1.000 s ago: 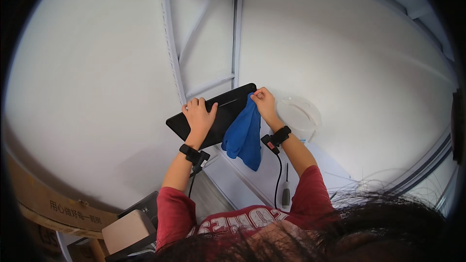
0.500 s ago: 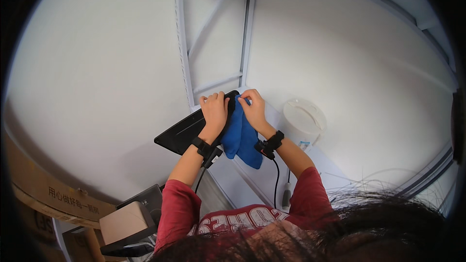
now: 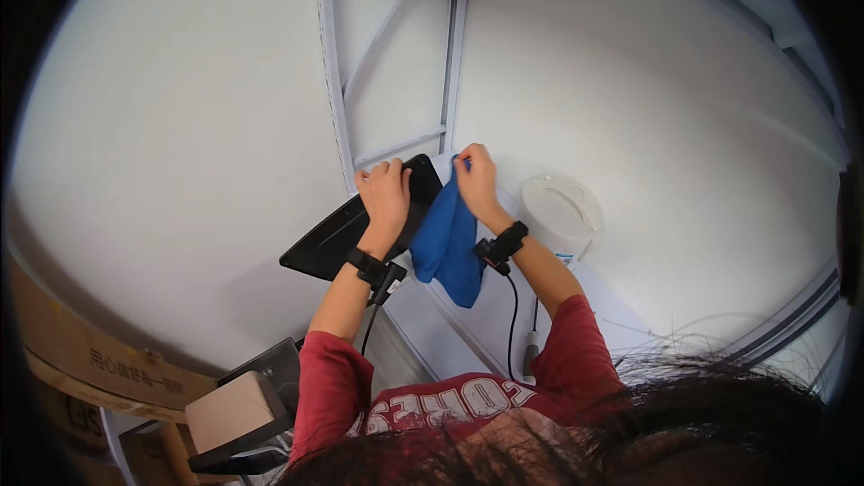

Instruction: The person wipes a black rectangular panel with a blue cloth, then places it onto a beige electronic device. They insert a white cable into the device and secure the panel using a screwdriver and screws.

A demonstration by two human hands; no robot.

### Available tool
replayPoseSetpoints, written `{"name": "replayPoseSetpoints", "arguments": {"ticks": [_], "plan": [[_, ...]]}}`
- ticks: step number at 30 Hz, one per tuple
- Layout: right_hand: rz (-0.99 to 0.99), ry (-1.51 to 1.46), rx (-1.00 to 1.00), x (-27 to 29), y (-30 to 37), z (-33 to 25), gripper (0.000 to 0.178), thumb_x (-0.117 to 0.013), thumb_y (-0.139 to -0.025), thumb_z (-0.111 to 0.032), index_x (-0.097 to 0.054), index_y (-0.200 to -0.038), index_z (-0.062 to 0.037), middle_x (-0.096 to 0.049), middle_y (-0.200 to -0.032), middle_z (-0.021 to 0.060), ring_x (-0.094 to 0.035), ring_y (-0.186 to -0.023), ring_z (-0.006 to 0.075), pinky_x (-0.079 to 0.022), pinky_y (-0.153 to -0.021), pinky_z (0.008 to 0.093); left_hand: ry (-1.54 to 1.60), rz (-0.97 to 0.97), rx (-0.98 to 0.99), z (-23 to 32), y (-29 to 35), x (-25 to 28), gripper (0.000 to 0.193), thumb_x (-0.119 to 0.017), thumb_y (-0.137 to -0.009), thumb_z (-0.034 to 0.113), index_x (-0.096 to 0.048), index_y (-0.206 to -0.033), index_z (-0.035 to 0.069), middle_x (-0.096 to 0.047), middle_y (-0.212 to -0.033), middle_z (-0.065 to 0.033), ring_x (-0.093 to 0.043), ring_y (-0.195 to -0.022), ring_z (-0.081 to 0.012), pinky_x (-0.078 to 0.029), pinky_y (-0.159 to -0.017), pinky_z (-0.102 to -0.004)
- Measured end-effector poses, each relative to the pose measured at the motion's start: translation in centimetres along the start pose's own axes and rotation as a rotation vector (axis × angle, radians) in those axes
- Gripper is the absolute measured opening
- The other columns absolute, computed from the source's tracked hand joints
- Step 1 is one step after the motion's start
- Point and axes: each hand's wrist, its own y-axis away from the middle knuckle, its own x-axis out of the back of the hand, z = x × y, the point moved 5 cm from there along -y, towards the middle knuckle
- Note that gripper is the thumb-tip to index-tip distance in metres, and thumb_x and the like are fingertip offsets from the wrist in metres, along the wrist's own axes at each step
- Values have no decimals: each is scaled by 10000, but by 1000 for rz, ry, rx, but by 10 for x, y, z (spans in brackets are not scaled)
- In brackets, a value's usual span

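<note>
White bench [image 3: 605, 299] spreads toward four o'clock from the right hand [image 3: 477, 178]. Black panel [image 3: 342, 232] slants eight-to-two along its long axis, left hand [image 3: 387, 198] gripping its far edge. Blue cloth [image 3: 448, 247] hangs toward six o'clock from the right hand's pinched fingers, overlapping the panel's two-o'clock end; contact unclear.

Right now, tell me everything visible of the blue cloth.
The blue cloth is plain, evenly coloured and looks like soft, thin fabric. Pinched near its top by the right hand, it hangs in loose lengthwise folds, narrow above and wider below, with a drooping lower corner. Its left edge overlaps the black panel in this view; whether they touch is unclear.
</note>
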Motion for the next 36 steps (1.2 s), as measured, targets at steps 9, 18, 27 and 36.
{"name": "replayPoseSetpoints", "arguments": {"ticks": [9, 18, 27, 36], "plan": [[-36, 187, -5, 0, 2, 62, 209, -583, -883, -219, -621, -888, -13, -558, -913, 185, -545, -840, 331, -449, -763, 411, 192, 271, -132, 11, 0, 32, 124, -687, -757, 86, -581, -821, 82, -575, -800, -9, -539, -777, -179, -294, -819, -381], [-510, -404, -653, -19, 21, 45, 460, -563, -918, -284, -393, -1276, -50, -558, -1117, 226, -637, -877, 253, -522, -645, 314, 142, 321, -290, 6, 38, 10, 200, -689, -671, 35, -602, -843, 87, -580, -854, 6, -551, -816, -172, -292, -820, -370], [-353, -572, -287, -4, 36, 60, 663, -568, -814, 49, -240, -1374, -88, -302, -1403, 178, -635, -854, 193, -524, -709, 286, 221, -242, -304, 8, 103, -79, 658, -583, -608, -78, -497, -1236, 97, -488, -1211, -121, -479, -1099, -291, -309, -954, -488], [-232, -554, -235, 79, 88, 27, 745, -531, -827, 74, -138, -1426, -133, -229, -1463, 176, -592, -955, 168, -495, -758, 256, 206, -114, 26, -5, 97, -58, 553, -606, -728, 21, -445, -1257, 25, -456, -1245, -201, -461, -1131, -380, -351, -967, -469]]}}
